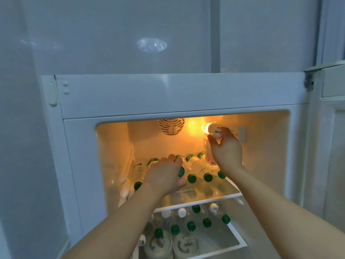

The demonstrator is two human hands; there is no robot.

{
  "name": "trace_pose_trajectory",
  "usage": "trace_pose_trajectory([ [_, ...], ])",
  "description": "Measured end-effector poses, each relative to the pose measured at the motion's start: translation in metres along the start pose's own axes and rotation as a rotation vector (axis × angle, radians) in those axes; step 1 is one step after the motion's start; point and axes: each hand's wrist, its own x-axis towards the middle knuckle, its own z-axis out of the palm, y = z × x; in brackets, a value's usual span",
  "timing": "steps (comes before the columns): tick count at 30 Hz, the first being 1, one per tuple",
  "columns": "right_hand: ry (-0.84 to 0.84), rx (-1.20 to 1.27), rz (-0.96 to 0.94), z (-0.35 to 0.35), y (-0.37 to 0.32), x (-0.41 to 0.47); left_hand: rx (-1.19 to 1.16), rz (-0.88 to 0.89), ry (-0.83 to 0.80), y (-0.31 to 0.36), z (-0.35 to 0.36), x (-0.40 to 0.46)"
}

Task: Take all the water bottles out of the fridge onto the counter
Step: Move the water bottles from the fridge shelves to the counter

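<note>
While the fridge stands open in front of me, I've got both arms reaching into the lit upper compartment. My right hand is up high at the back right, thumb and fingers pinching the white cap of an upright bottle that stands on the top glass shelf, right by the glowing lamp. My left hand is lower, fingers curled over one of the lying bottles; its green cap peeks out just past my fingers, so that's a grasp on a green-capped bottle. Beside it, more green-capped bottles lie on that shelf with caps facing me: one at the left, another just right of my left hand, a third next to it, and a further green cap under my right wrist. A round vent grille sits on the back wall above them. Below, the second shelf is crowded with upright bottles, green caps and a few white caps showing from above, and two pale round containers sit at the front left of it. Off to the right, the open door edges into view.
</note>
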Motion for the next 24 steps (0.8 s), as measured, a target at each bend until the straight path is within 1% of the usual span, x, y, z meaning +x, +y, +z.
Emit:
trace_pose_trajectory([
  [2, -0.006, -0.031, -0.003, -0.009, -0.003, -0.001, -0.045, -0.039, 0.045, 0.002, -0.01, 0.0],
  [5, -0.029, -0.069, 0.0, -0.022, -0.001, -0.004, -0.199, -0.149, 0.117, 0.006, -0.023, 0.005],
  [11, -0.05, 0.014, 0.005, -0.029, 0.01, -0.008, -0.442, -0.314, 0.248, 0.003, -0.039, 0.025],
  [15, -0.027, 0.065, 0.018, -0.021, 0.009, -0.008, -0.633, -0.429, 0.285, -0.002, -0.033, 0.032],
  [17, -0.066, 0.164, 0.035, -0.015, 0.005, -0.006, -0.748, -0.52, 0.279, -0.006, -0.031, 0.035],
  [19, -0.115, 0.253, 0.118, -0.01, 0.002, -0.004, -0.879, -0.622, 0.246, -0.01, -0.027, 0.037],
  [21, -0.129, 0.238, 0.167, -0.004, 0.002, -0.001, -0.962, -0.687, 0.225, -0.014, -0.02, 0.04],
  [24, -0.152, 0.187, 0.192, 0.004, 0.004, 0.007, -1.064, -0.775, 0.242, -0.019, -0.009, 0.045],
])
